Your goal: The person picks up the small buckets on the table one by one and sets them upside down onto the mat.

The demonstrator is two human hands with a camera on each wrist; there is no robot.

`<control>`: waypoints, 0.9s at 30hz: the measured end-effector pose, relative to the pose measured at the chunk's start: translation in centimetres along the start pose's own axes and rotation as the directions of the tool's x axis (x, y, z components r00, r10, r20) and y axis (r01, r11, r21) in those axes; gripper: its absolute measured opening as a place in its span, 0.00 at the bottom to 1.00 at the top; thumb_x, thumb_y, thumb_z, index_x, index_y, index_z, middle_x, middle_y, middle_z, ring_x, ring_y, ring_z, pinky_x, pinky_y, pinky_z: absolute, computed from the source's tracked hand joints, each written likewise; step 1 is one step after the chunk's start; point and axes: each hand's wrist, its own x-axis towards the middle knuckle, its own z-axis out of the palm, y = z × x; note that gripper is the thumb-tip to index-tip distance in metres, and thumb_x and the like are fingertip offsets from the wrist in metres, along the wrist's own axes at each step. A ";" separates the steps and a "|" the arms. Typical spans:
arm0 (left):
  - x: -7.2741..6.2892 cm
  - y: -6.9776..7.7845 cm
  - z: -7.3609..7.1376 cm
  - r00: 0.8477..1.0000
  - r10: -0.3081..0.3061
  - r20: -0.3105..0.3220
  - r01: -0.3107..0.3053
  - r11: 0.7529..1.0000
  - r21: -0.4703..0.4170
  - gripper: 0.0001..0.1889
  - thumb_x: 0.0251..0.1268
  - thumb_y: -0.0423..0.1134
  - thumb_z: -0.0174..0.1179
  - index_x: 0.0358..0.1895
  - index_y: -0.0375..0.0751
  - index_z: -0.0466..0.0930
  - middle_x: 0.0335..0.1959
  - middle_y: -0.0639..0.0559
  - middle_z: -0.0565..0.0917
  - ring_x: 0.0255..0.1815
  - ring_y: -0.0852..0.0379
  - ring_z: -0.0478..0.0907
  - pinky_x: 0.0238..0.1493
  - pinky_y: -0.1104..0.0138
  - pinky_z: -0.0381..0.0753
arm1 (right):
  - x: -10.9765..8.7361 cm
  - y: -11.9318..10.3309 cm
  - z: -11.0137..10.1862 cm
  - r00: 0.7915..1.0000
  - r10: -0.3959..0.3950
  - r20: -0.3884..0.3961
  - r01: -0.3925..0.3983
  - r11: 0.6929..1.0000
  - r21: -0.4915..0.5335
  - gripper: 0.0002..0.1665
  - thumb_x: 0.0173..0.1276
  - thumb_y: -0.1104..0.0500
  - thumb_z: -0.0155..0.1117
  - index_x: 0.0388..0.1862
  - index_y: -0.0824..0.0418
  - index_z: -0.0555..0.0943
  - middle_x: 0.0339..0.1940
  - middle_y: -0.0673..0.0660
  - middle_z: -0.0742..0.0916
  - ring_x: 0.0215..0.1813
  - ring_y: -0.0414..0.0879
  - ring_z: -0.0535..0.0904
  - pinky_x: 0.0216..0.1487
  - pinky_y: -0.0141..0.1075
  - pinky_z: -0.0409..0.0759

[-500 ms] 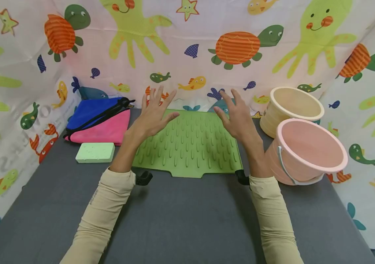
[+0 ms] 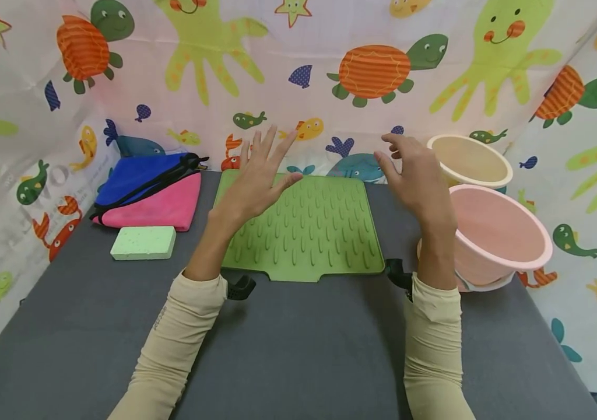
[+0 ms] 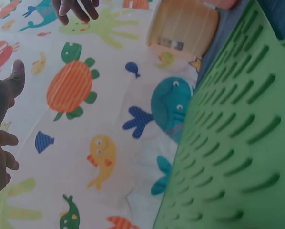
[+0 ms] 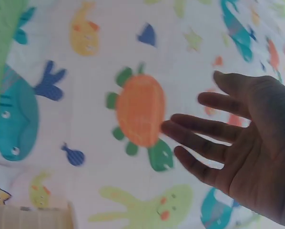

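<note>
A green washboard (image 2: 304, 227) with raised ridges lies flat on the grey table. My left hand (image 2: 256, 181) is held up above its left part, fingers spread and holding nothing. Off the board's right edge, beside the buckets, my right hand (image 2: 416, 181) is raised with loosely bent fingers and nothing in it. The right wrist view has that hand's palm (image 4: 257, 148) against the patterned curtain. A pink bucket (image 2: 503, 227) with a pale handle is nearest to the right hand, partly covered by the forearm. Behind it stands a cream bucket (image 2: 471, 160).
At the left back lie a folded blue cloth (image 2: 138, 172) with black cords and a pink cloth (image 2: 164, 204). A pale green sponge block (image 2: 143, 243) sits just in front. A curtain (image 2: 288, 58) with sea animals closes off the back and sides of the table (image 2: 319, 350).
The right hand has moved right, away from the washboard and towards the buckets, its fingers bending more. The left hand has shifted slightly right over the board. The camera view has turned slightly.
</note>
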 end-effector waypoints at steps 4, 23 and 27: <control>0.6 1.7 0.9 0.999 0.035 0.004 -0.035 0.999 -0.024 0.41 0.80 0.63 0.49 0.87 0.64 0.39 0.89 0.47 0.34 0.89 0.37 0.26 0.86 0.44 0.22 | -0.9 0.4 -2.1 0.998 0.050 -0.030 -0.050 0.999 -0.021 0.25 0.81 0.53 0.59 0.69 0.65 0.78 0.57 0.72 0.87 0.57 0.66 0.85 0.58 0.59 0.80; 4.6 9.5 9.3 0.951 0.269 0.155 -0.229 0.945 -0.233 0.39 0.83 0.58 0.49 0.87 0.55 0.43 0.89 0.47 0.47 0.90 0.46 0.43 0.88 0.43 0.40 | -3.6 4.3 -6.9 0.961 0.246 0.129 -0.224 0.961 -0.163 0.32 0.81 0.53 0.58 0.75 0.71 0.69 0.69 0.77 0.78 0.58 0.76 0.79 0.58 0.67 0.76; 3.9 11.3 12.9 0.895 0.321 0.309 -0.246 0.934 -0.258 0.40 0.83 0.61 0.46 0.87 0.57 0.39 0.89 0.51 0.44 0.90 0.45 0.39 0.88 0.42 0.40 | -4.3 4.8 -7.7 0.909 0.302 0.288 -0.255 0.948 -0.190 0.37 0.81 0.51 0.59 0.78 0.72 0.63 0.70 0.79 0.75 0.61 0.75 0.76 0.62 0.69 0.73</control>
